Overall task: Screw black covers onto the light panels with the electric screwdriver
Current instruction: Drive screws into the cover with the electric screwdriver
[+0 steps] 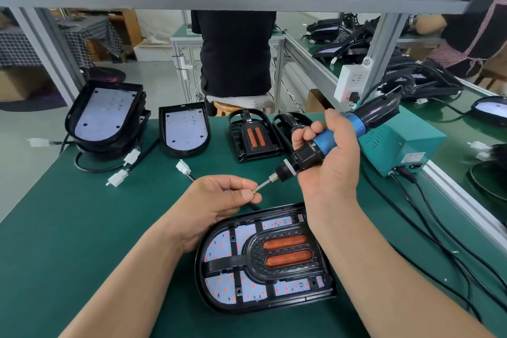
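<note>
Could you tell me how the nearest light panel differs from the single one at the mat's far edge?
The near panel carries a black cover with two orange strips; the far panel shows a bare board. The near panel's rounded end points left; the far panel's points toward the camera. Both have black housings and red-dotted white boards.

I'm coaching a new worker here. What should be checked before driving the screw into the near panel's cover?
1. Grip of right hand on screwdriver: ok.
2. Pinch of left hand on screw, at the tip of the bit: ok.
3. Is the screw straight on the bit: cannot tell, too small.
4. Is the cover flat on the near panel: ok, looks seated.
5. Is the bit over a screw hole: not ok, held raised beyond the panel's far edge.
</note>
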`<move>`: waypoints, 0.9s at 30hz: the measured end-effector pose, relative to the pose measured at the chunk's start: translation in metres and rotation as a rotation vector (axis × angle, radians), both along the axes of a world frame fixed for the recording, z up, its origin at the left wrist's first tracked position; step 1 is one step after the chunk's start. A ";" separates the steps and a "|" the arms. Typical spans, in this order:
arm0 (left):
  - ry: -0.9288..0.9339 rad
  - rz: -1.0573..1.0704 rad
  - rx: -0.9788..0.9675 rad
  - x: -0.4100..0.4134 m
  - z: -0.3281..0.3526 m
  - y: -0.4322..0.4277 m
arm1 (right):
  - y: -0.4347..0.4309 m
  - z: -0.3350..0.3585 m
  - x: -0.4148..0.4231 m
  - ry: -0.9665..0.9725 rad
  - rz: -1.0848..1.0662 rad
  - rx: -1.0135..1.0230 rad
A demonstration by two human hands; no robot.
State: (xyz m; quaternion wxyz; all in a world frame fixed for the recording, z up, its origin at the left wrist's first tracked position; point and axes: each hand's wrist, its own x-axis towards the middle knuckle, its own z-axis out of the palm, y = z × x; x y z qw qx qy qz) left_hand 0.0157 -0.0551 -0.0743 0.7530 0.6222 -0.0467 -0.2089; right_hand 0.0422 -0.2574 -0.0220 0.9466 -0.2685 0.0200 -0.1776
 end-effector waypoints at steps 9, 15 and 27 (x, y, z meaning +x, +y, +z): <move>0.019 -0.006 0.001 0.002 -0.001 0.001 | -0.002 -0.003 0.000 -0.004 -0.016 -0.007; 0.028 0.007 -0.009 0.002 -0.001 0.001 | -0.001 -0.003 -0.001 -0.021 -0.011 -0.025; 0.007 0.059 -0.006 0.004 -0.002 -0.001 | 0.003 -0.001 -0.007 -0.099 -0.023 -0.146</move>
